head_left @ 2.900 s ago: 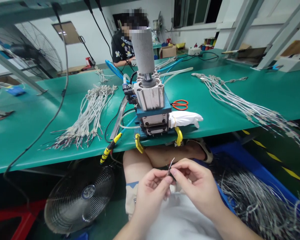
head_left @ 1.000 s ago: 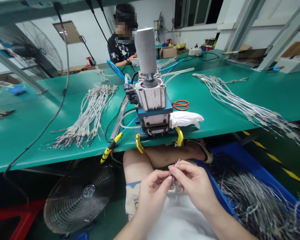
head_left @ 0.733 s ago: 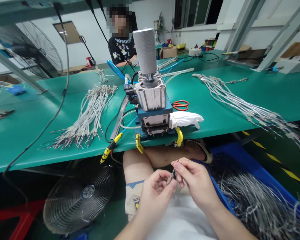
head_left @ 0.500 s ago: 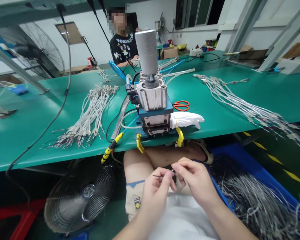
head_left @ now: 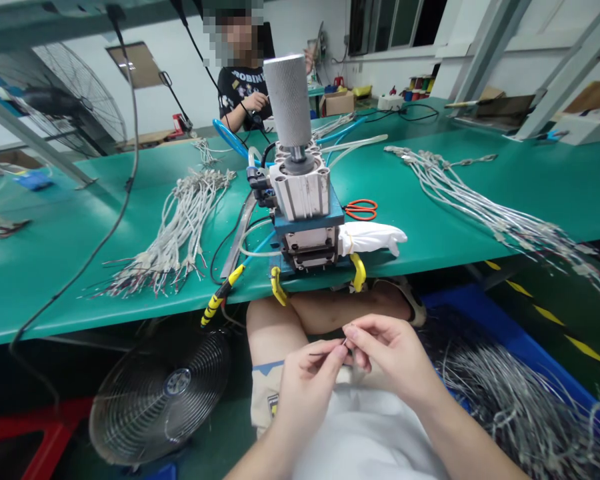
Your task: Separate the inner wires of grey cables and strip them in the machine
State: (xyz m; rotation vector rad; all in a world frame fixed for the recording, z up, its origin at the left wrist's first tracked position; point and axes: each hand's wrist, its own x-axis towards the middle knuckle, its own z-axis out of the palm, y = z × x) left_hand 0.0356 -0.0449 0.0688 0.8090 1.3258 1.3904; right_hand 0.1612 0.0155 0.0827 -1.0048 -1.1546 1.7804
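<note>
Above my lap, my left hand (head_left: 313,377) pinches a thin wire (head_left: 345,342) between thumb and index finger. A dark end of it sticks out past the left fingers. My right hand (head_left: 390,350) has thumb and fingertips closed on the same wire, almost touching the left fingertips. Most of the wire is hidden by the fingers. Ahead of both hands, a pneumatic press (head_left: 303,193) with a knurled grey cylinder stands at the bench edge, apart from them.
Bundles of grey cables lie on the green bench (head_left: 420,220): a left bundle (head_left: 180,227) and a right bundle (head_left: 460,190). Orange-handled scissors (head_left: 361,210) lie behind the press. A blue bin (head_left: 517,327) of cables is at lower right, a floor fan (head_left: 160,393) at lower left. A co-worker (head_left: 243,87) sits opposite.
My hands stay nearly in place on the wire, with the fingers shifting slightly closer together. The co-worker's hands have risen. The camera view has shifted a little.
</note>
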